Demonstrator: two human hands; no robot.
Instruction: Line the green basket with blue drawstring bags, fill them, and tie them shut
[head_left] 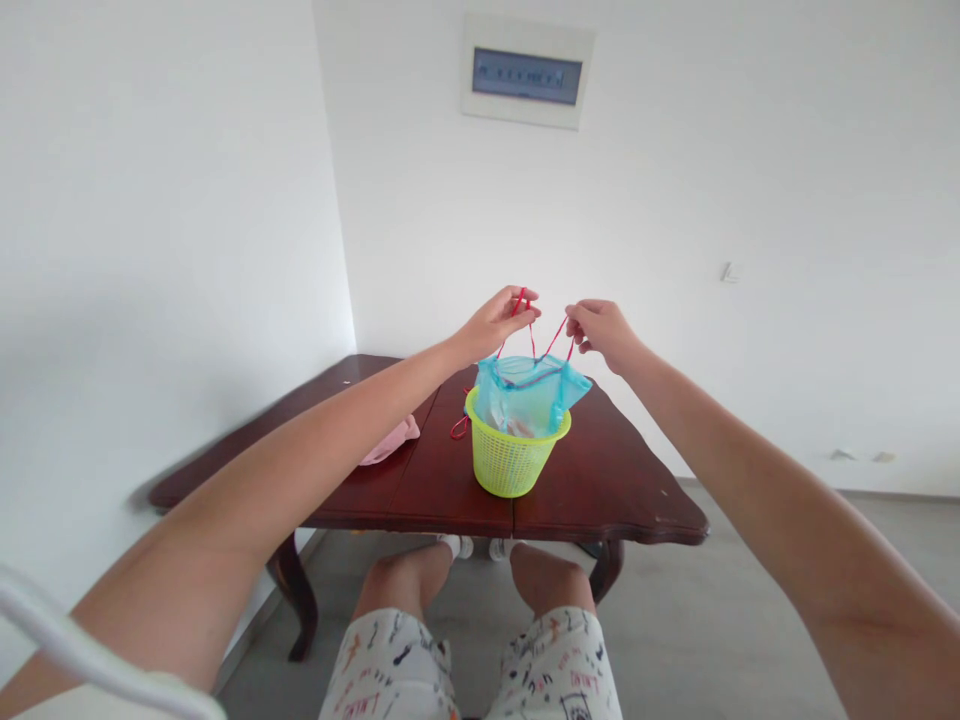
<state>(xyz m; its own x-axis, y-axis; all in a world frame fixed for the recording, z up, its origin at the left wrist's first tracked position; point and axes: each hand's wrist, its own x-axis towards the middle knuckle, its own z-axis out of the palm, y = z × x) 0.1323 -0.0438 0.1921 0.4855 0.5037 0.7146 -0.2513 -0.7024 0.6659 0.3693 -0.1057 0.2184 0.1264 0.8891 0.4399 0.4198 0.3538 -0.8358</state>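
A lime-green plastic basket (511,462) stands on a dark wooden table (622,490). A light blue plastic bag (529,392) lines it, and red drawstrings (553,340) rise from the bag's mouth. My left hand (499,322) is closed in a pinch on one red string loop above the basket. My right hand (602,332) pinches the other red string, a little to the right. Both hands hover above the bag, and the strings run taut down to it. Another bit of red string (459,428) hangs over the basket's left side.
A pink object (390,442) lies on the table left of the basket, partly hidden by my left forearm. White walls meet in a corner behind the table. A panel (526,74) hangs high on the wall. My knees show below the table's front edge.
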